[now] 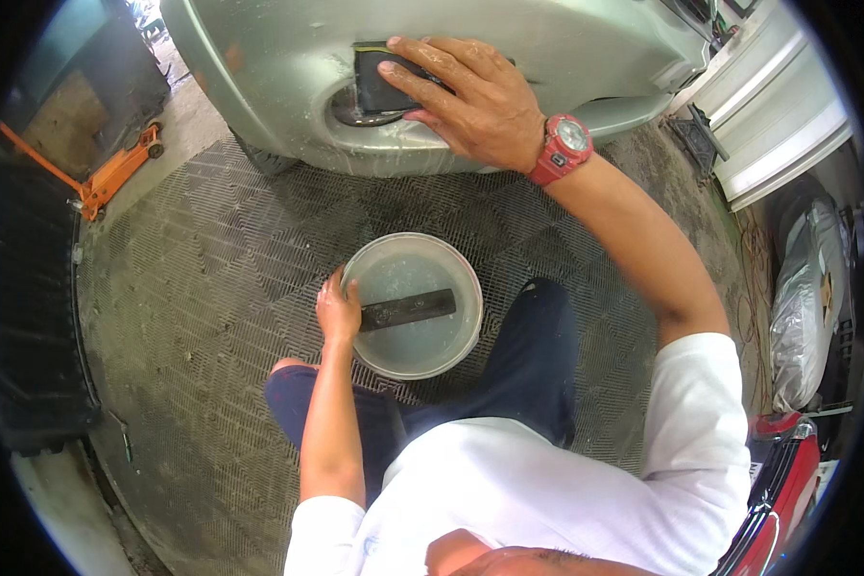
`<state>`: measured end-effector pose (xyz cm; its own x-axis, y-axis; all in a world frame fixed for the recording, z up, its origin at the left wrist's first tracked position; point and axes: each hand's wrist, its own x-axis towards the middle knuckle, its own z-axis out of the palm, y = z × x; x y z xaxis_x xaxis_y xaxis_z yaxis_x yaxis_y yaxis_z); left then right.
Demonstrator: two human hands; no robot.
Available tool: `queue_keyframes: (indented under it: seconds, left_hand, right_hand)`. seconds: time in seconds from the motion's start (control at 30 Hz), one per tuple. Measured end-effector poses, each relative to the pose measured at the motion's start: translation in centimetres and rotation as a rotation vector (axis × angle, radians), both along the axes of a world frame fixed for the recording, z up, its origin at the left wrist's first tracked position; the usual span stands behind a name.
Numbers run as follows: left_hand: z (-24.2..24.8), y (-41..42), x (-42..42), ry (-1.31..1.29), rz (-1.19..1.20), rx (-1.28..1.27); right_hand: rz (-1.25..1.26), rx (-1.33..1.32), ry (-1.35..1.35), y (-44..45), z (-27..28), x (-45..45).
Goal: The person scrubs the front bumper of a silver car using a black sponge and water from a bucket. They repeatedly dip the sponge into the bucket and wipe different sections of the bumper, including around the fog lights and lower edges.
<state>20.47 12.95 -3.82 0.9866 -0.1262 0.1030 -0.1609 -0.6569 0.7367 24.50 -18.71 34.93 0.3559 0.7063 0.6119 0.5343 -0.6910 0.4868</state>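
Observation:
My right hand [468, 90], with a red watch on its wrist, lies over a dark sanding sheet [385, 85] and presses it against a wet, silver-green car bumper [281, 65]. The sheet partly covers an oval recess [345, 111] in the bumper. Lower down, my left hand [339, 306] holds the left rim of a round translucent bucket [468, 273]. Cloudy water [410, 349] fills part of the bucket, and a long dark block [410, 309] lies in or across it, its left end by my left hand.
Patterned rubber matting [209, 288] covers the floor. An orange floor jack [119, 169] stands at the left, a black stand [698, 140] at the right. Plastic-wrapped goods [806, 309] and a red vehicle part [785, 489] line the right edge.

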Motion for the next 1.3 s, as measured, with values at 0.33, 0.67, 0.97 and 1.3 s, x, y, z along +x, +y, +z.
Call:
queue_keyframes:
  seconds: [0.33, 0.67, 0.97, 1.3]
  left_hand:
    - [-0.6, 0.3, 0.1, -0.068, -0.009, 0.067]
    - [0.3, 0.1, -0.5, -0.006, -0.018, 0.096]
    - [0.4, -0.2, -0.5, 0.003, -0.012, 0.050]
    - [0.4, 0.6, -0.5, -0.015, 0.006, 0.039]
  right_hand:
    - [-0.072, -0.047, 0.011, -0.2, 0.8, -0.3]
    - [-0.143, -0.127, 0.022, -6.7, 1.1, -3.2]
    - [-0.224, -0.254, -0.017, -12.1, 2.5, -5.4]
    - [-0.169, -0.245, 0.014, -8.6, 2.9, -4.0]
